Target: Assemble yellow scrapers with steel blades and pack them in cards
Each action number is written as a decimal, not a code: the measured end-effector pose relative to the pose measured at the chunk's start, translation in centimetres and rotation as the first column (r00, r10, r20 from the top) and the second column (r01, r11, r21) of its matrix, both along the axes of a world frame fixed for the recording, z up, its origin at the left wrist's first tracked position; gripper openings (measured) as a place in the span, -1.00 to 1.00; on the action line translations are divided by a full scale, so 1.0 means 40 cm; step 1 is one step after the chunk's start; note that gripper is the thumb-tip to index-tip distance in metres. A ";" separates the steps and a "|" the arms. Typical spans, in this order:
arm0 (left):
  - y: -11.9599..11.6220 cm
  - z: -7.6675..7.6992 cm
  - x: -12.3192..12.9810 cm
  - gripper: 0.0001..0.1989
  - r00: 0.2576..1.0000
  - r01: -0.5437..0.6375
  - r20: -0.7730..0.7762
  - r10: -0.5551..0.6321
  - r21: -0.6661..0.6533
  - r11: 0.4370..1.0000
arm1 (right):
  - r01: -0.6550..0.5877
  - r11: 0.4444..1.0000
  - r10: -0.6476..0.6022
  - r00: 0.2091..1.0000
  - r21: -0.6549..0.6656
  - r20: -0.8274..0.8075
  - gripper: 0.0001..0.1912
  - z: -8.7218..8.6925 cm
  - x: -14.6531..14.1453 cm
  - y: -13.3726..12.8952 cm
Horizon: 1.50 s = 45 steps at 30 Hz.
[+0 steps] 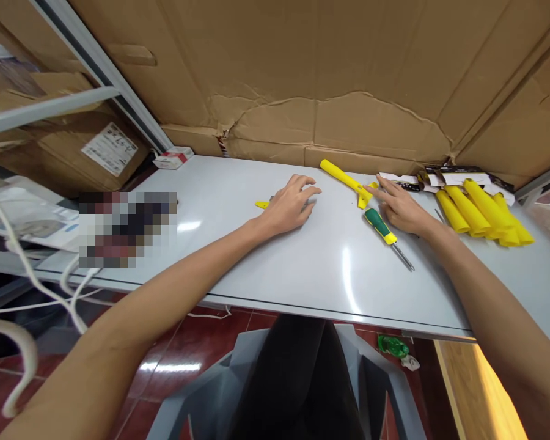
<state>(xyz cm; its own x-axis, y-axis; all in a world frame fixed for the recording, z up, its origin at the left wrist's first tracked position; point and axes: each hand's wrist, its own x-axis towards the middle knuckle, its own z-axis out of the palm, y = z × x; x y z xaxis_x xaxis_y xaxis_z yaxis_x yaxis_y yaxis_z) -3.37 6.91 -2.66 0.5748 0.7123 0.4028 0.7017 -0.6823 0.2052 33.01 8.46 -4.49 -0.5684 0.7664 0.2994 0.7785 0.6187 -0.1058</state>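
My left hand (289, 206) rests over the table with its fingers loosely bent and apart, nothing seen between them. Under its wrist side a small yellow piece (261, 205) pokes out, the rest of it hidden by the hand. My right hand (401, 206) has its fingers stretched out beside the finned end of a yellow tube (341, 175). Its fingertips overlap the fins in view; I cannot tell if they touch. Just below lies a screwdriver (379, 225) with a green and yellow handle, its metal shaft pointing toward the front right.
Several yellow cone-like sleeves (479, 214) lie at the right, before small dark-and-white boxes (462, 176). A red and white box (174, 157) stands at the back left. Cardboard (348, 73) walls the rear. White cables (73, 305) hang at the left edge; a blurred-out patch (128, 229) sits nearby.
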 end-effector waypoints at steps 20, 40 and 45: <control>-0.010 -0.007 0.005 -0.70 0.999 0.046 -0.023 -0.045 0.040 0.998 | 0.035 0.999 -0.033 0.998 -0.026 0.059 -0.54 0.052 -0.017 -0.008; -0.051 0.020 0.031 -0.27 0.956 -0.159 0.270 0.116 0.143 0.977 | 0.109 0.993 -0.111 0.817 -0.038 -0.566 -0.68 0.162 -0.140 -0.167; -0.079 0.035 0.018 -0.51 0.983 -0.152 0.130 0.126 0.218 0.964 | -0.118 0.952 -0.149 0.628 -0.283 -0.764 -0.59 0.151 -0.205 -0.198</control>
